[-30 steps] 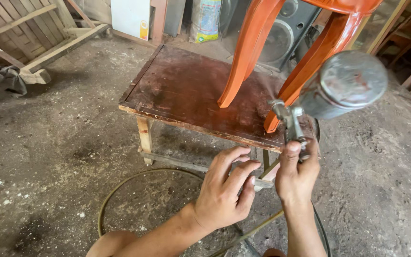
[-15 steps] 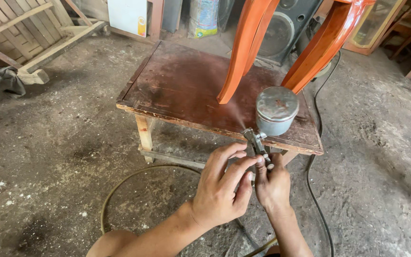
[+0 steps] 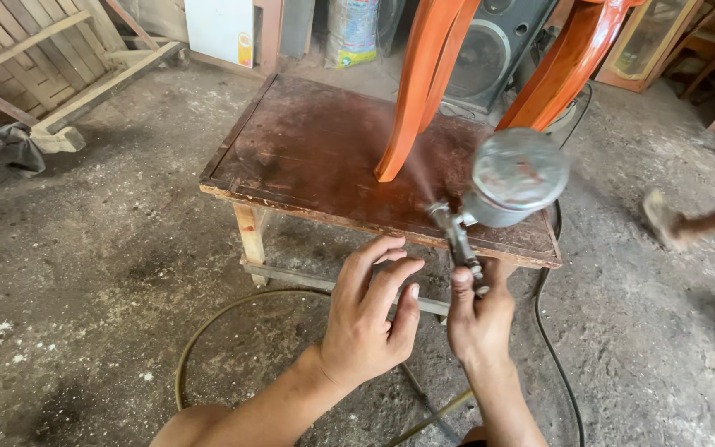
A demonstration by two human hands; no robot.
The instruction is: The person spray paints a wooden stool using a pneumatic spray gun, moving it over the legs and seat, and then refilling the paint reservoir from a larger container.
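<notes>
Left hand: left hand [image 3: 367, 323] hovers open in front of the table [image 3: 291, 149], fingers spread and curled, touching nothing, just beside the right hand.
Right hand: right hand [image 3: 479, 319] is closed around the grip of the spray gun [image 3: 490, 194], held upright over the table's near edge.
Gun: nozzle points at the lower end of the nearer orange leg [image 3: 424, 83]; a faint mist shows between them.
Handling: metal gun looks rigid and, with the cup sitting on top, likely top-heavy; the slim grip below the cup is the place to hold it. The lacquered legs look wet and easily marked, so best not touched.
Hoses: two lines, a pale hose [image 3: 208, 331] curving on the floor at left and a black hose [image 3: 552, 348] at right.
Count: one gun, one table, two orange legs in view, two hands.
Far right: another person's foot [image 3: 664, 219] on the concrete floor, well apart.
</notes>
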